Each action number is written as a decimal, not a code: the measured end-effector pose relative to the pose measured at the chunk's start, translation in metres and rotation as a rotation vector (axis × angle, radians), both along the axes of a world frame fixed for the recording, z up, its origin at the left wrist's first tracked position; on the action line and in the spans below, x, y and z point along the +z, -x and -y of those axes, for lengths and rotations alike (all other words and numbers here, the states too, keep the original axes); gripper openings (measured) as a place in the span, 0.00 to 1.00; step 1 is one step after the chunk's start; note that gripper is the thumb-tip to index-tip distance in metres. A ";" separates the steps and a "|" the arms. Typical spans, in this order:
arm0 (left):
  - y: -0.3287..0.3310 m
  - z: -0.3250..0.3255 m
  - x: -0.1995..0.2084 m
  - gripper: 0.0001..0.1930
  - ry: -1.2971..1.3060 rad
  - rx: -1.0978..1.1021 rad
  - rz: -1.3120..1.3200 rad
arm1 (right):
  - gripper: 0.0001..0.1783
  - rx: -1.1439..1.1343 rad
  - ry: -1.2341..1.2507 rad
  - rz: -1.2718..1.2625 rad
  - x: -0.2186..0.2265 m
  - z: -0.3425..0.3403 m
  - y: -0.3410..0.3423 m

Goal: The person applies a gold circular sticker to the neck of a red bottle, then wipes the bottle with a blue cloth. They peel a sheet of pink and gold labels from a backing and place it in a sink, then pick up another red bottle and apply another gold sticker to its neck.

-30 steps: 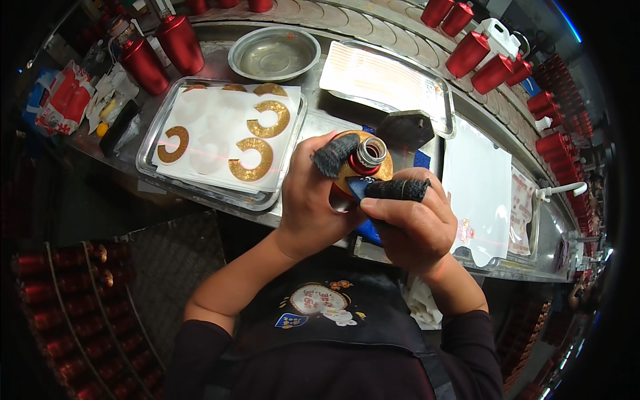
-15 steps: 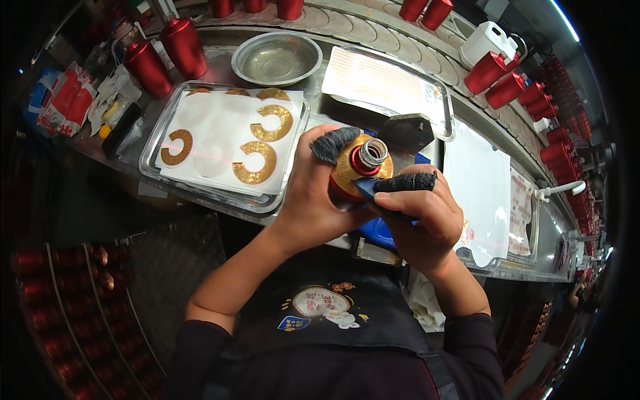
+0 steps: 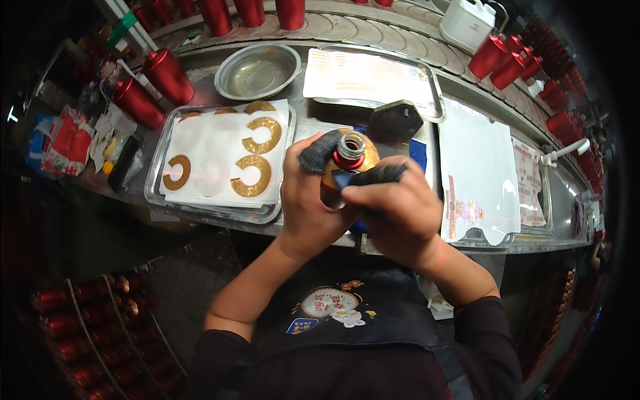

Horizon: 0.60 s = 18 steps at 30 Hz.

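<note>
Over the bench's [image 3: 305, 115] near edge, the left hand [image 3: 308, 197] is clasping a bottle [image 3: 353, 162], seemingly steadying it against the blue tool [image 3: 343, 180] the right hand [image 3: 404, 207] is pinching.

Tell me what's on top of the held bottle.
An open silver threaded mouth over a red neck, with a gold shoulder around it. The left hand, right hand and blue tool cover parts of the shoulder; what lies there can't be seen.

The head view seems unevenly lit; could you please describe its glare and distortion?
In the head view, glare washes out the upper paper stack; the steel counter bows near the rim; corners fall to black; the right hand looks slightly soft.
</note>
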State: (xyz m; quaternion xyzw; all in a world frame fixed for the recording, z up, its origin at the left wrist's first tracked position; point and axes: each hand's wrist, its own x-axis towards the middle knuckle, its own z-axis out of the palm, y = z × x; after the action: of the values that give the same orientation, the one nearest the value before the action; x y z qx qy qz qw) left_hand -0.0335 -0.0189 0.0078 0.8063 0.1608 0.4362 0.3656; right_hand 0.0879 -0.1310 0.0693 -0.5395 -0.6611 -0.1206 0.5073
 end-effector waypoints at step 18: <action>0.001 -0.004 0.017 0.38 0.151 -0.042 0.005 | 0.14 0.019 0.308 -0.555 -0.011 0.000 -0.042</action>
State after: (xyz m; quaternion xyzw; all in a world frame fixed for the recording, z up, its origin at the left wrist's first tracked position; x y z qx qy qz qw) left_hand -0.0347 -0.0151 0.0249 0.7786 0.1753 0.4169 0.4350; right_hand 0.1302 -0.1307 0.0579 -0.6162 -0.5128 0.1373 0.5817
